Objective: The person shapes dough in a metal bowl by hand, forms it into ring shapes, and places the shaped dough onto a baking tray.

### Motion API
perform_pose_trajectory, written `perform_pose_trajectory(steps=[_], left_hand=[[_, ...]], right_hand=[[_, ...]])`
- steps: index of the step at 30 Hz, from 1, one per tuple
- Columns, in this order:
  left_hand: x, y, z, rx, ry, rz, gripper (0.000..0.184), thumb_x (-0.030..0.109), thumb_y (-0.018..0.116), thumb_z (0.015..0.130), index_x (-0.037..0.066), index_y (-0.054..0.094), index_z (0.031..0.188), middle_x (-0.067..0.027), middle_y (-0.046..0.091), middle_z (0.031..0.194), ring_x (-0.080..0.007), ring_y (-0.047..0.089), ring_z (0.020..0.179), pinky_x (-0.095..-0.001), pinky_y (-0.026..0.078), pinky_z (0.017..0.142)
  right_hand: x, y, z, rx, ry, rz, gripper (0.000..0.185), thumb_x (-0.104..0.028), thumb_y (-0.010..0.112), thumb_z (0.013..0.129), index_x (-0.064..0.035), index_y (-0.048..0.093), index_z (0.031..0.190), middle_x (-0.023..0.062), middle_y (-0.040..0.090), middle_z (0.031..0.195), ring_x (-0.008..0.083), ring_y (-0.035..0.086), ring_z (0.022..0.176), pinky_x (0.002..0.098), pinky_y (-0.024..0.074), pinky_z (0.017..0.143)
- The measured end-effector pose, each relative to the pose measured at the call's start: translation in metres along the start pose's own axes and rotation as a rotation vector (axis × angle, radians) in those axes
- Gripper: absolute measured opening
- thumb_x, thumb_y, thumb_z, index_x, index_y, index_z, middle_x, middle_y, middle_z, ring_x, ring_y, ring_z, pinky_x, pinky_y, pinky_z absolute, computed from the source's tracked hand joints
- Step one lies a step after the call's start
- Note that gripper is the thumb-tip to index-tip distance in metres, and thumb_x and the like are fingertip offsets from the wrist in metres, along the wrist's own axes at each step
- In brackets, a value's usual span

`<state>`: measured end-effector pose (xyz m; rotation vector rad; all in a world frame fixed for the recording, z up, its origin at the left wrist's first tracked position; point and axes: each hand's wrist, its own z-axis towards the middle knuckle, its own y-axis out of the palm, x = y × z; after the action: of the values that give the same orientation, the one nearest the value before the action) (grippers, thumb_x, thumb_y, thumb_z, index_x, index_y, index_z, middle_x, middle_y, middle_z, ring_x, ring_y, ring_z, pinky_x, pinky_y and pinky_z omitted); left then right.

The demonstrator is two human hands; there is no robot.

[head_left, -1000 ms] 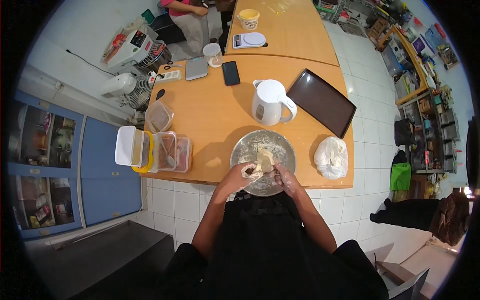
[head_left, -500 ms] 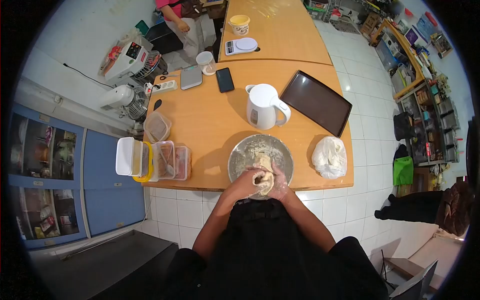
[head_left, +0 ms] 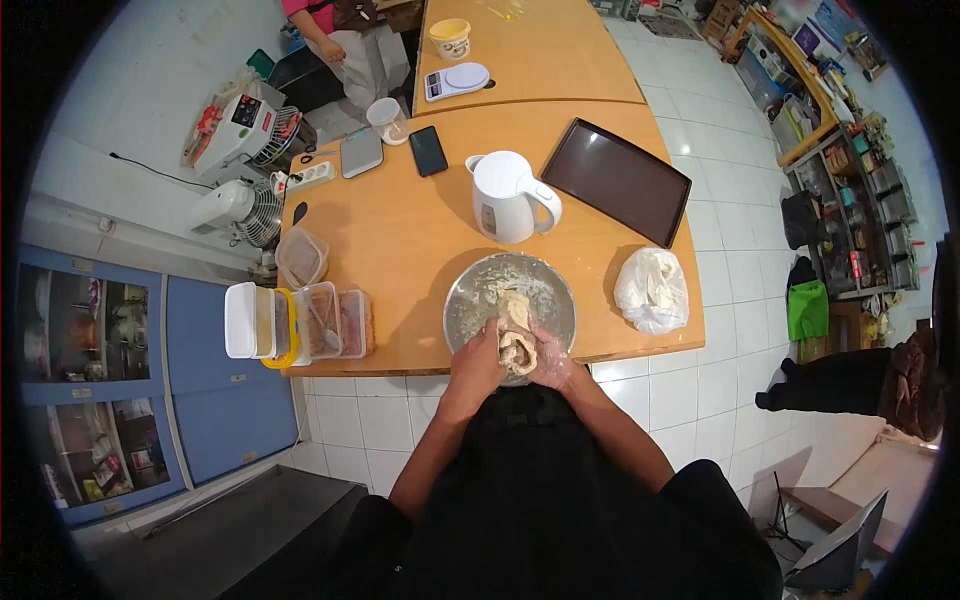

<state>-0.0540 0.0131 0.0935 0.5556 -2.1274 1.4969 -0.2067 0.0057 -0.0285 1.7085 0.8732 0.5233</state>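
We see a white tiled floor (head_left: 732, 300) shining with reflected light, a light wooden table (head_left: 400, 230), blue cabinets (head_left: 228, 370) with glass doors at left, a pale wall (head_left: 110, 110) behind them, and crowded shelves (head_left: 862, 205) at right.

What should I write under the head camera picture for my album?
Two floury hands work pale dough over a metal bowl, near a white kettle.

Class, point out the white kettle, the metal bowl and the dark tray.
White kettle (head_left: 505, 208): head view, on its body.
Metal bowl (head_left: 463, 304): head view, on its inner wall.
Dark tray (head_left: 617, 184): head view, on its flat base.
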Motion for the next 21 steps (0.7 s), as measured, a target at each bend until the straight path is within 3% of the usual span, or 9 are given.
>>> perform_pose_trajectory(steps=[4,7,10,13,16,17,20,21], left_hand=[[-0.002,0.003,0.005,-0.05,0.002,0.058,0.054,0.003,0.063,0.071,0.005,0.046,0.122,-0.0234,0.061,0.1,-0.0415,0.058,0.097,-0.0495,0.047,0.079],[-0.008,0.014,0.006,0.13,0.098,0.127,0.051,0.004,0.064,0.07,0.007,0.049,0.119,-0.0213,0.063,0.097,-0.041,0.059,0.095,-0.0487,0.048,0.078],[-0.02,0.016,0.018,0.18,0.094,0.059,0.042,0.008,0.064,0.075,0.003,0.055,0.115,-0.0218,0.065,0.094,-0.0421,0.062,0.085,-0.0447,0.051,0.074],[-0.036,0.018,0.045,0.157,-0.013,-0.219,0.029,0.013,0.063,0.08,0.004,0.061,0.109,-0.015,0.067,0.086,-0.0351,0.065,0.077,-0.04,0.052,0.068],[-0.082,0.056,0.09,0.049,-0.161,-0.679,0.02,0.014,0.063,0.087,0.004,0.063,0.104,-0.01,0.066,0.093,-0.0193,0.064,0.072,-0.0299,0.05,0.064],[-0.105,0.083,0.114,0.075,-0.114,-0.778,0.023,0.019,0.06,0.09,0.007,0.062,0.11,-0.0051,0.065,0.091,-0.0129,0.063,0.07,-0.0253,0.048,0.059],[-0.045,0.062,0.142,-0.106,-0.287,-1.081,0.034,0.03,0.061,0.088,0.011,0.057,0.116,-0.0029,0.064,0.089,-0.0161,0.064,0.074,-0.028,0.045,0.054],[-0.033,0.061,0.155,-0.166,-0.312,-1.219,0.041,0.035,0.06,0.089,0.015,0.05,0.123,-0.0039,0.063,0.096,-0.0177,0.064,0.08,-0.029,0.045,0.056]], right_hand=[[-0.003,-0.001,-0.003,0.089,-0.032,-0.07,0.051,-0.04,0.044,0.096,-0.0041,0.045,0.132,0.0131,0.055,0.126,0.0259,0.055,0.114,0.0408,0.0428,0.1],[-0.01,0.014,-0.012,0.187,-0.048,-0.118,0.043,-0.033,0.043,0.098,-0.0027,0.046,0.128,0.0131,0.057,0.121,0.0254,0.058,0.108,0.0406,0.0459,0.097],[-0.014,0.005,-0.012,0.231,-0.065,-0.066,0.04,-0.031,0.042,0.099,-0.0022,0.047,0.126,0.0127,0.058,0.119,0.0249,0.059,0.107,0.0395,0.0465,0.096],[-0.017,-0.004,-0.015,0.187,-0.123,0.007,0.039,-0.031,0.042,0.099,-0.0017,0.049,0.123,0.0126,0.06,0.116,0.0243,0.059,0.105,0.0381,0.0475,0.095],[-0.022,-0.007,-0.019,0.233,-0.148,-0.013,0.038,-0.031,0.042,0.099,-0.0014,0.051,0.12,0.0128,0.061,0.114,0.0236,0.06,0.105,0.0368,0.0484,0.093],[-0.02,-0.018,-0.016,0.214,-0.183,0.071,0.039,-0.032,0.042,0.099,-0.0013,0.049,0.122,0.0132,0.061,0.115,0.0245,0.06,0.104,0.0368,0.0491,0.091],[-0.023,-0.029,-0.015,0.161,-0.227,0.075,0.045,-0.038,0.036,0.1,-0.001,0.05,0.122,0.0142,0.06,0.115,0.0276,0.059,0.107,0.0386,0.048,0.094],[-0.025,-0.029,-0.016,0.174,-0.233,0.057,0.046,-0.038,0.036,0.1,-0.0009,0.048,0.124,0.0141,0.059,0.116,0.0272,0.059,0.106,0.0392,0.0482,0.093]])
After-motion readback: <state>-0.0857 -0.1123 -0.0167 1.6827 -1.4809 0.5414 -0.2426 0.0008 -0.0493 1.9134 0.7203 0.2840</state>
